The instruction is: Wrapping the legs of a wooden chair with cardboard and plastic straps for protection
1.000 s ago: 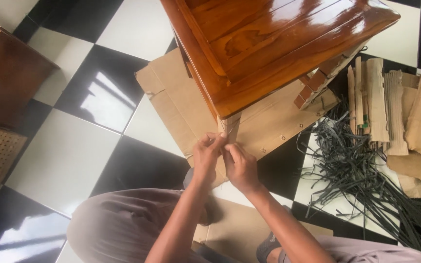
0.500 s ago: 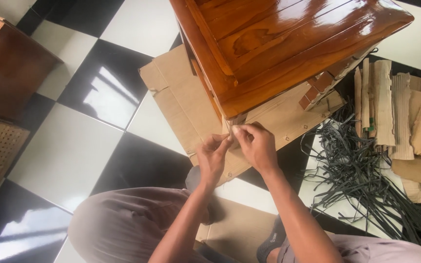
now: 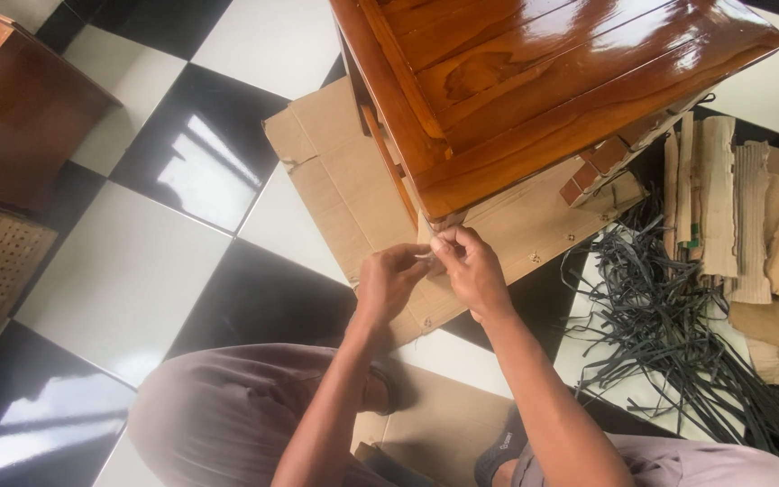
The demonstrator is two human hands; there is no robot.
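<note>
Glossy reddish-brown wood is catching the light on the square wooden table (image 3: 543, 81), which is standing on a flattened brown cardboard sheet (image 3: 335, 171) over the black-and-white tiled floor (image 3: 137, 271). Its near cardboard-wrapped corner leg (image 3: 432, 227) is dropping just below the tabletop's corner. The left hand (image 3: 388, 281) and right hand (image 3: 471, 269) are meeting at that leg, fingertips pinching together in a narrow grip on the wrapping; what exactly they are pinching is too small to tell. Black plastic straps (image 3: 669, 316) are lying heaped to the right.

Head cam, looks steeply down, close on hands (image 3: 435, 275).
</note>
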